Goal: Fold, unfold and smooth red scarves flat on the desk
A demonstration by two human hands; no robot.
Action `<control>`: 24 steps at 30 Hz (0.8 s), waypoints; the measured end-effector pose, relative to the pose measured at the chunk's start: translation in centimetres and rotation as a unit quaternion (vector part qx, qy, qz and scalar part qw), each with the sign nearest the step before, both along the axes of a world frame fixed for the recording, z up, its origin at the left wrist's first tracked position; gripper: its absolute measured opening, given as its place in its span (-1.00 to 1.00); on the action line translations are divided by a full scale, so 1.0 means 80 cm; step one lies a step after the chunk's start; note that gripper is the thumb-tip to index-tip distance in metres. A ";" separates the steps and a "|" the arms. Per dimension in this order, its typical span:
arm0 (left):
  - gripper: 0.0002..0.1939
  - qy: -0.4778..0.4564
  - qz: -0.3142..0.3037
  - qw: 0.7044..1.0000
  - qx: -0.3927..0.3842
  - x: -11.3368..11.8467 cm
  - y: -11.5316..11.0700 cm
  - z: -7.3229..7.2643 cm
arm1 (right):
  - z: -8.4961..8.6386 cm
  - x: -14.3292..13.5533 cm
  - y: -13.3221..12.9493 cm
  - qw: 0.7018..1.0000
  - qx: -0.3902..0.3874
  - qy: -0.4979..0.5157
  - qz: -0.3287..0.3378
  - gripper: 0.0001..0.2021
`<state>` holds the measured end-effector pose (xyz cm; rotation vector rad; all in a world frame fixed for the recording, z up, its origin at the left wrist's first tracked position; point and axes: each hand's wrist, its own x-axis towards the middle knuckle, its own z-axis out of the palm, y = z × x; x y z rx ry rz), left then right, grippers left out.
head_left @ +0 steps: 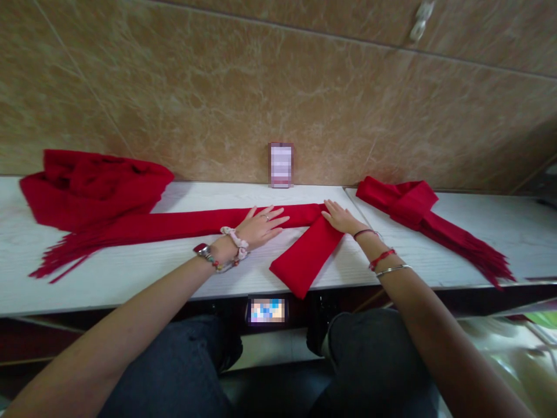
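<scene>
A long red scarf (183, 225) lies folded into a narrow band along the white table, its fringe at the left end. Toward the right it bends, and the plain end slants down toward the table's front edge. My left hand (260, 227) rests flat on the band with its fingers spread. At the bend, my right hand (342, 217) lies on the cloth, palm down, fingers stretched out. Whatever is under both palms is hidden. Farther right is another red scarf (413, 203), folded over itself, with its fringe pointing down to the right.
A heap of red cloth (100, 188) stands at the back left, touching the fringed part of the scarf. A small card or box (281, 165) leans on the marbled wall (217, 87). Below the front edge of the white table (143, 278), a lit screen (266, 311) shows.
</scene>
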<state>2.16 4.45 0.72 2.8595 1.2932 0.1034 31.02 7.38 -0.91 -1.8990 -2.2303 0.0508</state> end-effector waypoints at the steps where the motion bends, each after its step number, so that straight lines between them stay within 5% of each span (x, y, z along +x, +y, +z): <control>1: -0.49 0.007 0.006 1.000 -0.011 0.006 -0.003 -0.002 | -0.003 0.000 -0.001 1.000 -0.011 -0.007 0.002 -0.47; 7: -0.44 0.055 0.023 0.996 -0.063 0.007 0.004 -0.019 | 0.001 -0.008 -0.002 0.999 -0.021 -0.041 -0.007 -0.49; 11: -0.45 0.024 0.040 0.998 -0.029 0.015 -0.005 -0.011 | 0.011 -0.016 -0.002 0.998 0.018 -0.053 0.006 -0.48; 18: -0.46 0.051 -0.125 0.988 -0.070 0.033 -0.030 -0.002 | -0.004 -0.036 -0.010 0.985 0.036 -0.108 0.128 -0.49; 24: -0.53 0.068 -0.127 0.987 -0.068 0.025 -0.014 -0.008 | -0.006 -0.037 0.000 0.985 0.016 -0.120 0.125 -0.52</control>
